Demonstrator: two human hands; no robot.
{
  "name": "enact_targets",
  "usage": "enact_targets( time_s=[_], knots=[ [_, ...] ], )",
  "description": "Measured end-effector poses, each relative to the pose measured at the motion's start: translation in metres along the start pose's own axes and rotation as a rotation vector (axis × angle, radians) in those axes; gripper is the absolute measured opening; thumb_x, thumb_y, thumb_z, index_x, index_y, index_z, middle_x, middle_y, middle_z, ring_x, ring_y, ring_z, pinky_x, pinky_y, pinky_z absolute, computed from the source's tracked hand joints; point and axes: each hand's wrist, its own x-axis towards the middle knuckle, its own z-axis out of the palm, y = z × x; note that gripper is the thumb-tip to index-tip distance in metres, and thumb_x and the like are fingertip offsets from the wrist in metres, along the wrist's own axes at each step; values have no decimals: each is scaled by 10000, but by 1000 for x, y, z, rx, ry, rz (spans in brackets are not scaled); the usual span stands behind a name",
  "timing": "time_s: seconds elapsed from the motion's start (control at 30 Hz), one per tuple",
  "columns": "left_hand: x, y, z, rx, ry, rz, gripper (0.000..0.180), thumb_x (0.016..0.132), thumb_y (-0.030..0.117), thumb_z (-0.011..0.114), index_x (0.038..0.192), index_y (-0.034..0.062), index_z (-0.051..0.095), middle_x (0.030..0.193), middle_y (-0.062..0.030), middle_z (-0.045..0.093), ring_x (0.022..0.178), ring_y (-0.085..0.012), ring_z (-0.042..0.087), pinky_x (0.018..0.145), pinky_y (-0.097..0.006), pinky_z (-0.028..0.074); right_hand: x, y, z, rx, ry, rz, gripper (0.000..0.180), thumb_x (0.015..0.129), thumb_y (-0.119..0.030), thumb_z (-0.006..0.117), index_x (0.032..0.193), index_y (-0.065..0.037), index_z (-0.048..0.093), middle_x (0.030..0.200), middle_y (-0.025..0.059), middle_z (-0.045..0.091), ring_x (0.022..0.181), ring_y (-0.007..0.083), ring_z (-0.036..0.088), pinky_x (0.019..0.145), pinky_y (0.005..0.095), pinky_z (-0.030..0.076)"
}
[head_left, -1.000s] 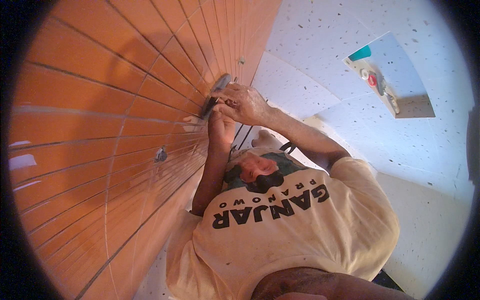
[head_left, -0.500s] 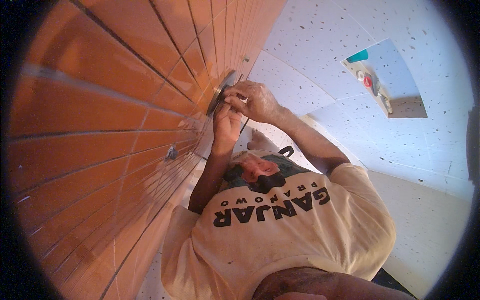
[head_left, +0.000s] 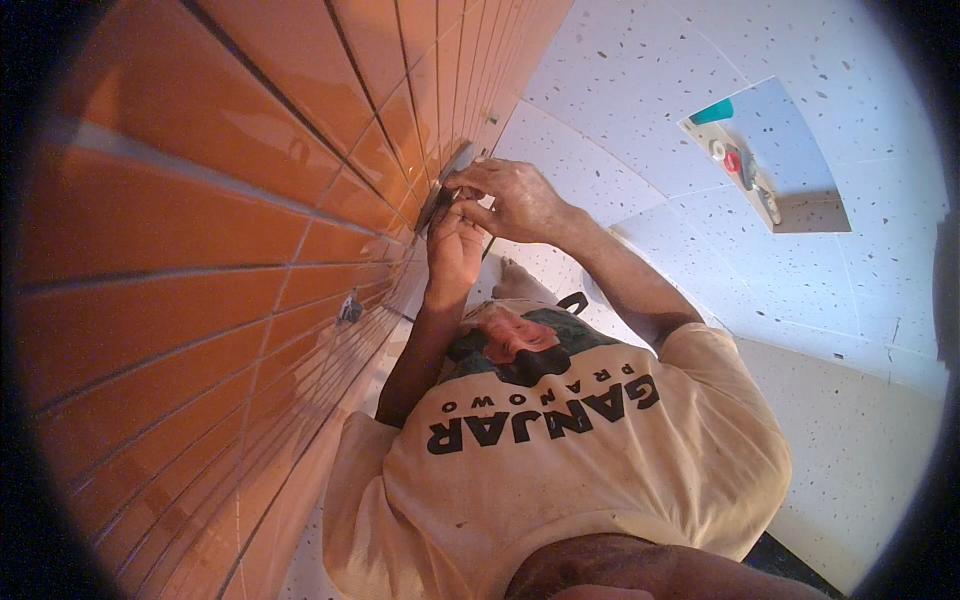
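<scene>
Both my hands meet at a round metal plate (head_left: 461, 158), which lies against the orange tiled wall (head_left: 190, 230). My right hand (head_left: 515, 203) bends over the plate's edge from the right, thumb and fingers pinched together. From below, my left hand (head_left: 456, 250) reaches up with its fingertips closed against those of the right. A small dark part shows between the fingers, too hidden to name. Below my right hand, a short length of a thin dark rod or cord (head_left: 489, 248) is visible.
A small grey fitting (head_left: 350, 308) sticks out of the orange wall, nearer to me. To the right is a pale speckled wall (head_left: 600, 90) with a recessed niche (head_left: 815, 215), where a teal cup (head_left: 713, 111) and a red-capped item (head_left: 731, 162) stand. My bare foot (head_left: 522, 280) shows beyond the shirt.
The view has shifted slightly. My hands stay together at the plate with small finger movements, and less of the plate's shiny rim shows now.
</scene>
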Motion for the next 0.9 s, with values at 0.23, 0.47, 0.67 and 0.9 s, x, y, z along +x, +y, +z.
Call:
enact_targets(
  time_s=[0.23,0.47,0.67,0.9],
  knots=[
    [-3,1,7,46,268,-80,237,959,222,564,1131,59,573,1099,-61,618,1004,-148,560,908,-318,429,-12,20,4,318,60,227,311,848,-129,687,1139,-41,620,852,80,665,744,164,647,668,314,531],
    [-10,2,10,218,346,-58,226,976,296,547,1024,81,594,922,-16,605,816,-105,535,807,-282,440,-36,49,56,770,57,425,262,910,-121,647,1143,-6,610,857,35,669,755,78,602,668,260,503],
    [-24,7,28,618,428,46,282,981,307,522,1014,36,594,893,-33,605,749,-118,539,719,-299,479,-36,55,76,744,149,395,275,873,-198,696,1050,10,660,914,105,674,805,136,631,716,298,510],
    [-44,18,24,1192,480,207,282,957,272,550,949,-3,611,772,-106,660,684,-142,618,654,-322,497,-36,38,81,645,125,220,173,916,-98,633,1041,21,641,887,87,684,809,108,648,722,261,532]
  ],
)
